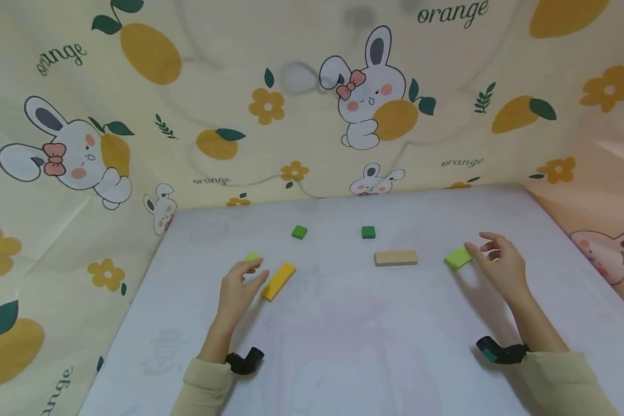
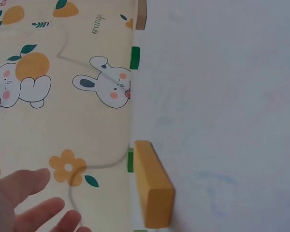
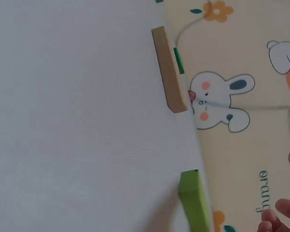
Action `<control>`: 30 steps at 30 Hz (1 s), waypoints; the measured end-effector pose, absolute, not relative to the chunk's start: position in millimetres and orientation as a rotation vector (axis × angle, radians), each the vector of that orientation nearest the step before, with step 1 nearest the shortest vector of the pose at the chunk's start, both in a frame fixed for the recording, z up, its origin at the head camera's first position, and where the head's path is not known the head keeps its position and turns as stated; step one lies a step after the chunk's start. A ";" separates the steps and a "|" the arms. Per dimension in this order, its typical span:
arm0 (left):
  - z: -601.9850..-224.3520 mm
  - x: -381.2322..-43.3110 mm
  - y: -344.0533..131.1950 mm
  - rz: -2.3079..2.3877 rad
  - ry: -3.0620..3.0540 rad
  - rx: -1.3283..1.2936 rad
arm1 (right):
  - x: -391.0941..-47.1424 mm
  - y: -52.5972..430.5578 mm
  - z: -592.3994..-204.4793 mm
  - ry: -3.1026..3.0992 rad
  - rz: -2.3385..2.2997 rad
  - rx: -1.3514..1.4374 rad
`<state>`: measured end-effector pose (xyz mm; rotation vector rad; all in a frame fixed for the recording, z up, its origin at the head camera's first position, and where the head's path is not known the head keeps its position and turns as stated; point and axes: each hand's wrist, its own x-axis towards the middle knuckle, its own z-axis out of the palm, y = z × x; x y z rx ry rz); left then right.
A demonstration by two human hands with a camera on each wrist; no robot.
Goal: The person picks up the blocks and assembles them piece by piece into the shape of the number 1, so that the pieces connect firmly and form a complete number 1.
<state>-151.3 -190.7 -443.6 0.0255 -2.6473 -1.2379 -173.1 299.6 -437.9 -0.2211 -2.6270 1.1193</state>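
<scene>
My left hand hovers between a yellow block and a light green block, which is mostly hidden behind the fingers. Its fingers are loosely bent with nothing between them. In the left wrist view the yellow block lies to the right of the thumb and fingers, apart from them. On the right, my right hand is beside another light green block, thumb close to its end. The right wrist view shows this light green block apart from the relaxed fingertips.
A beige wooden block lies right of centre. Behind it are two small dark green blocks, one at centre left and one at centre right. A printed cloth rises along the back and sides of the white table.
</scene>
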 end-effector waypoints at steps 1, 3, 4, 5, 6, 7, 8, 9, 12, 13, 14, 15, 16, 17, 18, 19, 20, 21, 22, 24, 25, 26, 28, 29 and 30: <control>-445.0 -150.9 -190.8 -1.254 -2.654 0.042 | -172.4 300.9 -439.4 -2.640 1.156 -0.241; -447.6 -149.6 -191.0 -1.273 -2.674 0.074 | -171.8 303.8 -443.5 -2.672 1.218 -0.273; -449.0 -149.1 -191.1 -1.285 -2.683 0.090 | -171.5 305.1 -445.5 -2.685 1.252 -0.286; -450.5 -148.8 -191.3 -1.284 -2.696 0.098 | -171.7 306.3 -447.5 -2.700 1.273 -0.291; -451.7 -148.7 -191.4 -1.290 -2.710 0.111 | -172.1 307.4 -449.5 -2.715 1.286 -0.296; -453.0 -148.1 -191.6 -1.297 -2.722 0.127 | -172.7 308.4 -451.7 -2.732 1.296 -0.302; -454.0 -147.7 -191.7 -1.302 -2.735 0.141 | -173.2 309.3 -453.5 -2.752 1.302 -0.308; -454.9 -147.5 -191.7 -1.305 -2.752 0.153 | -173.9 310.2 -455.4 -2.769 1.309 -0.317; -456.7 -147.1 -192.0 -1.324 -2.793 0.195 | -176.6 312.8 -460.7 -2.817 1.329 -0.347; -457.0 -146.8 -192.0 -1.324 -2.806 0.205 | -177.6 313.5 -462.3 -2.829 1.333 -0.360; -457.2 -146.5 -192.1 -1.321 -2.816 0.211 | -178.4 314.1 -463.8 -2.842 1.329 -0.366; -457.4 -146.0 -192.2 -1.315 -2.826 0.214 | -179.1 314.5 -465.4 -2.852 1.334 -0.375; -457.6 -145.6 -192.5 -1.309 -2.832 0.215 | -179.8 314.7 -466.4 -2.858 1.344 -0.382; -457.4 -145.1 -192.6 -1.302 -2.841 0.217 | -180.6 314.8 -467.2 -2.865 1.349 -0.388; -457.6 -144.7 -192.8 -1.293 -2.850 0.216 | -181.1 315.1 -468.1 -2.876 1.340 -0.395; -458.1 -144.4 -193.3 -1.280 -2.859 0.213 | -181.8 315.4 -468.8 -2.887 1.334 -0.401; -458.6 -144.2 -193.6 -1.274 -2.866 0.207 | -182.2 315.7 -469.1 -2.898 1.326 -0.405; -459.1 -144.2 -193.8 -1.272 -2.876 0.202 | -182.5 316.0 -469.3 -2.910 1.328 -0.412; -459.6 -144.3 -193.8 -1.269 -2.884 0.194 | -182.8 316.5 -469.2 -2.921 1.322 -0.419; -460.3 -144.6 -193.7 -1.275 -2.896 0.187 | -183.4 317.1 -469.1 -2.944 1.307 -0.431; -461.1 -144.9 -193.6 -1.273 -2.903 0.183 | -183.7 317.4 -468.9 -2.952 1.305 -0.435; -461.5 -145.2 -193.3 -1.272 -2.909 0.180 | -183.9 317.5 -468.7 -2.957 1.308 -0.442; -462.3 -145.6 -192.6 -1.269 -2.920 0.188 | -184.4 317.6 -468.4 -2.965 1.306 -0.456; -462.9 -145.9 -192.4 -1.266 -2.926 0.194 | -184.6 317.6 -468.4 -2.969 1.301 -0.463; -464.0 -146.1 -192.5 -1.261 -2.932 0.196 | -184.9 317.4 -468.3 -2.970 1.302 -0.475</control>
